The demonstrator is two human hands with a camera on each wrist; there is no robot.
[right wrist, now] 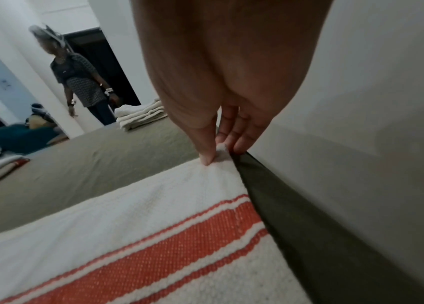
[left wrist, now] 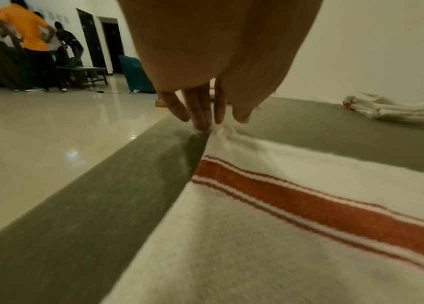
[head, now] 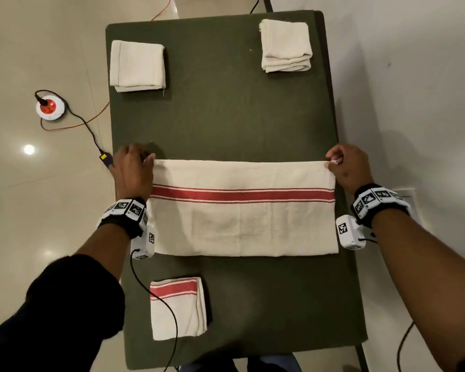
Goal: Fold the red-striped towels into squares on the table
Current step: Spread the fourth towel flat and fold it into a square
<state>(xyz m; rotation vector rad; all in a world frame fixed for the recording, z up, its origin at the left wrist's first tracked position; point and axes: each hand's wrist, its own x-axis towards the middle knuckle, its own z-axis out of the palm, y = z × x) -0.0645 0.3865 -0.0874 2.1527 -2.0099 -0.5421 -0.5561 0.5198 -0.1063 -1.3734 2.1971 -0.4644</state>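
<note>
Both your hands pinch the far corners of the striped towel (head: 242, 210), left hand (head: 133, 170) and right hand (head: 348, 167), spread mid-tabletop (head: 226, 116), red band running left to right; a folded towel (head: 177, 308) lies nearer.

Green table (head: 226, 124) (four towels (head: 242, 221) atop).

red-striped towel (head: 242, 210): white, one red band, spread flat between my two pinches at its far corners. folded towel (head: 177, 308): square, red-striped, nearer me than my grip.
</note>
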